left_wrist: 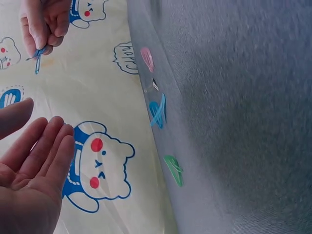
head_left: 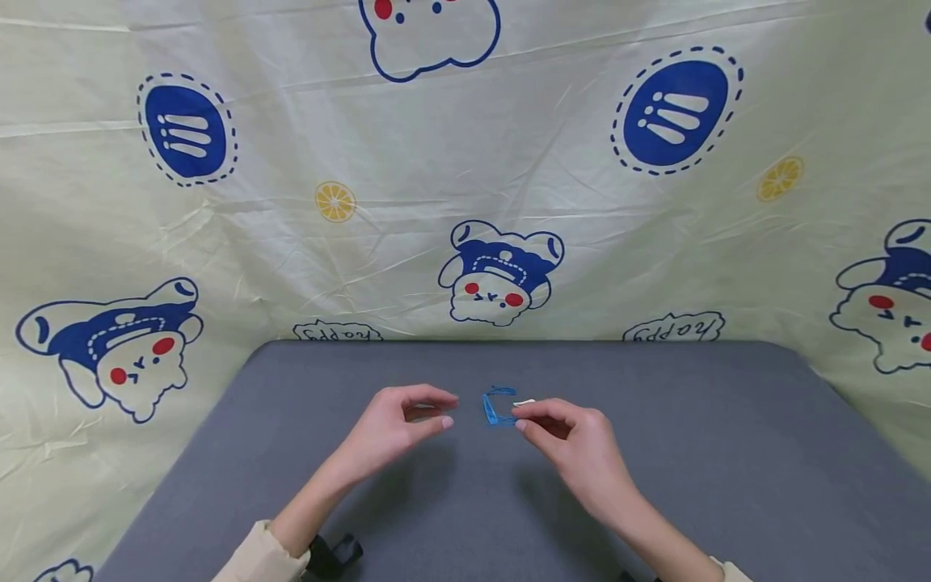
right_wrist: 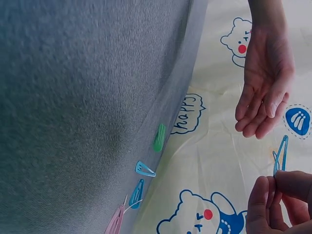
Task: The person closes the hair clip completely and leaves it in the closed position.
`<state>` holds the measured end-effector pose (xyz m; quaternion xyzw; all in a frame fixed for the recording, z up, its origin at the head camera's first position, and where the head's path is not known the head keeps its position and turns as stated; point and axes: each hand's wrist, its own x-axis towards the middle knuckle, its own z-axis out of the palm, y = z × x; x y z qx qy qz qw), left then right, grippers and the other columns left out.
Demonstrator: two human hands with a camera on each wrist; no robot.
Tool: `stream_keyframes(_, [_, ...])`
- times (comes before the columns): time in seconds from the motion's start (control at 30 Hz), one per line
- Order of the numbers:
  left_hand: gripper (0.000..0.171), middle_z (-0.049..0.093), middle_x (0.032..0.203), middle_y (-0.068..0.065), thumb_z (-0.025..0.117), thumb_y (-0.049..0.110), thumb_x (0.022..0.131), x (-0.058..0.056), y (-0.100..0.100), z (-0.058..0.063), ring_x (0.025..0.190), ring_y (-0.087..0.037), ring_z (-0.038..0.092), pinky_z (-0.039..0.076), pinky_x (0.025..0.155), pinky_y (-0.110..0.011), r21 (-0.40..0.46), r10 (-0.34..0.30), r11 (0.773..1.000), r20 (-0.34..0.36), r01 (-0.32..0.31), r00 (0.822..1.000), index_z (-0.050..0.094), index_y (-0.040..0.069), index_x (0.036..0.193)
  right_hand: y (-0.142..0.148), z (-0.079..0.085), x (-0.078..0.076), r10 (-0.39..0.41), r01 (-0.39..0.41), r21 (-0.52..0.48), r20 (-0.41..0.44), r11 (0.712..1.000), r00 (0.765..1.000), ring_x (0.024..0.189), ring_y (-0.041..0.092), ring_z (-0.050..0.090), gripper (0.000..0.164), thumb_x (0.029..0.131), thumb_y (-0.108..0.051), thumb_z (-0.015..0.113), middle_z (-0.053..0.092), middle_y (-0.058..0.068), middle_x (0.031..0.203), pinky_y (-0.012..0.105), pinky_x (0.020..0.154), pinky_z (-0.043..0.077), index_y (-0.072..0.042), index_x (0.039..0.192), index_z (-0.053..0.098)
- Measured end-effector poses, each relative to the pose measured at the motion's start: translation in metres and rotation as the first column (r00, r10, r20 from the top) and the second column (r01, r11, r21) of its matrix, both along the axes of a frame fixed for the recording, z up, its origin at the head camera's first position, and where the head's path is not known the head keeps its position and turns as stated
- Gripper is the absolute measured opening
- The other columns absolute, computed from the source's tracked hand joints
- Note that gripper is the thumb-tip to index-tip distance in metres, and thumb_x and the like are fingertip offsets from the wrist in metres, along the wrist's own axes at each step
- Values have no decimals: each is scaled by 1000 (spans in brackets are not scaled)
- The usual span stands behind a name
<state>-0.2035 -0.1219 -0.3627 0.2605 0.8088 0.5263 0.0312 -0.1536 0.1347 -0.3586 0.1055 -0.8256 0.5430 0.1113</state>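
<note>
My right hand (head_left: 570, 444) pinches a blue snap hair clip (right_wrist: 284, 151) between thumb and fingers, above the grey table (head_left: 465, 517). In the right wrist view the clip points up out of the fingertips, its two parts spread apart. My left hand (head_left: 403, 424) holds nothing; its fingers are loosely extended, facing the clip from the left with a gap between. On the table lie a green hair clip (left_wrist: 173, 169), crossed blue hair clip pieces (left_wrist: 157, 114) and a pink hair clip (left_wrist: 147, 59). A small pale piece (head_left: 524, 402) shows beside the right fingertips.
Behind the table hangs a pale curtain (head_left: 407, 267) printed with blue cartoon bears and orange slices. The table's far edge meets this curtain. A black strap or device (head_left: 334, 558) sits at the left wrist, by the light sleeve (head_left: 262, 554).
</note>
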Motion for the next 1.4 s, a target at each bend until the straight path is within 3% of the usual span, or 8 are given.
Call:
stream_keyframes(0.2, [24, 69, 115, 2, 73, 18, 90, 15, 2, 5, 108, -22, 65, 49, 95, -40, -10, 25, 1000, 1, -25, 1000, 72, 17, 114, 1, 3, 13, 10, -12, -38, -61, 999, 998, 84, 11, 68, 14, 87, -12, 76, 72, -3, 96, 26, 76, 55, -19, 100, 77])
stream_keyframes(0.47, [24, 69, 110, 9, 75, 19, 89, 36, 5, 8, 106, -9, 64, 48, 95, -28, 3, 29, 1000, 7, -29, 1000, 72, 21, 112, 1, 5, 27, 1, -4, -48, -55, 999, 998, 84, 13, 68, 17, 86, -8, 76, 71, -6, 93, 29, 75, 56, -21, 98, 76])
stream_keyframes(0.77, [21, 69, 108, 14, 75, 25, 89, 55, 10, 10, 106, -13, 64, 47, 96, -31, 9, 35, 999, 2, -35, 999, 72, 25, 110, 1, 5, 42, -12, 9, -52, -68, 999, 998, 98, 14, 66, 19, 86, -8, 77, 70, -9, 96, 26, 79, 55, -24, 96, 76])
stream_keyframes(0.93, [21, 69, 106, 15, 76, 23, 88, 62, 14, 11, 104, -11, 64, 47, 96, -31, 41, 23, 999, -2, -23, 1000, 72, 26, 108, 2, 6, 48, -17, 13, -80, -44, 997, 999, 85, 15, 68, 16, 86, -10, 77, 71, -7, 93, 28, 74, 56, -22, 95, 76])
stream_keyframes(1.17, [21, 69, 107, 14, 75, 21, 89, 67, 17, 12, 105, -11, 64, 48, 96, -31, 73, -1, 997, 3, 0, 1000, 72, 24, 109, 5, 8, 57, -47, 52, -107, 50, 993, 998, 84, 16, 67, 11, 87, -16, 77, 71, -5, 93, 27, 75, 55, -22, 95, 76])
stream_keyframes(1.4, [22, 69, 107, 13, 77, 20, 88, 73, 23, 10, 102, -11, 65, 49, 94, -32, 99, -4, 995, -40, 8, 999, 73, 24, 109, 7, 5, 63, -63, 64, -109, 5, 992, 998, 82, 16, 67, 12, 86, -14, 77, 72, -6, 93, 27, 73, 55, -23, 95, 76])
